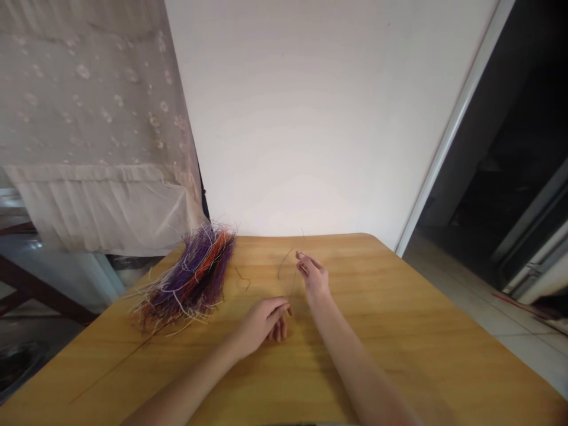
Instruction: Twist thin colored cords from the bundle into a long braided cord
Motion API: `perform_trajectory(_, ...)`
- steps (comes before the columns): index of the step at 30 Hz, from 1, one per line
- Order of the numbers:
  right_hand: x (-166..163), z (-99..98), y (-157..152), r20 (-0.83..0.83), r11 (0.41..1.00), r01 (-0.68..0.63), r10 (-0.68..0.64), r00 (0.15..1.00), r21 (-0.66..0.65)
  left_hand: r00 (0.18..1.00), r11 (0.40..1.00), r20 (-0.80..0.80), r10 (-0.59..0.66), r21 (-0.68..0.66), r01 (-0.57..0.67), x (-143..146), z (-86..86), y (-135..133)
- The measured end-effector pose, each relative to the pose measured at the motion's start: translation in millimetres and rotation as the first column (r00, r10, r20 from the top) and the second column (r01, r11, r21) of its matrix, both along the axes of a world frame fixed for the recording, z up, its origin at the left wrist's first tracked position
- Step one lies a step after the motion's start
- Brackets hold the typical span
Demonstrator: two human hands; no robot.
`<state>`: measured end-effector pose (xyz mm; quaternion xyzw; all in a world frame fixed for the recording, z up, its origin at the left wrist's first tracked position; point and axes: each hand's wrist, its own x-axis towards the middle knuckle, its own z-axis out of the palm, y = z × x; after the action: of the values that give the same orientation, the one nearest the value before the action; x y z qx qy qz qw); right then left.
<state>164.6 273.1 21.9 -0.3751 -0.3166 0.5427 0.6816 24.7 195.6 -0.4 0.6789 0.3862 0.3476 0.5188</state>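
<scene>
Head view: the right hand (314, 277) is pinching a thin strand (293, 289) in a closed grip. The strand is running straight back from it to the left hand (262, 322), whose grip is closing on the near end, low on the tabletop (399, 331).

light wooden worktop (399, 331): smooth, faint sheen, fine grain. bundle of purple, orange and pale straw-like fibre strands (189, 281): dry, matt, frayed ends. thin tan fibre strand (290, 278) pinched in both hands: matt. sheer white embroidered curtain cloth (89, 130). white wall (310, 118): matt.

Purple, orange & white strands (189, 281); tan table (399, 331)
</scene>
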Motion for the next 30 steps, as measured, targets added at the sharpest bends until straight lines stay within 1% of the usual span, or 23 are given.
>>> perform_trajectory(5, 3, -0.9, 3, -0.014, 1.0, 0.021, -0.021, 1.0, -0.01, 0.999, 0.999, 0.005, -0.051, -0.004, 0.051, 5, 6.5, -8)
perform_trajectory(10, 8, -0.6, 6, -0.026, 0.999, 0.046, -0.047, 0.999, -0.016, 0.99, 0.99, 0.063, -0.125, -0.063, 0.129, 11, 10.6, -14)
perform_trajectory(15, 15, -0.8, 9, -0.045, 0.997, 0.073, -0.074, 0.996, -0.016, 0.976, 0.971, 0.132, -0.173, -0.141, 0.191, 11, 10.5, -14)
perform_trajectory(24, 25, 1.2, 10, -0.072, 0.995, 0.099, -0.099, 0.992, 0.0, 0.946, 0.927, 0.215, -0.243, -0.235, 0.292, 11, 9.6, -17)
perform_trajectory(30, 31, 4.3, 10, -0.09, 0.993, 0.118, -0.118, 0.989, -0.003, 0.935, 0.901, 0.229, -0.272, -0.28, 0.331, 9, 6.2, -16)
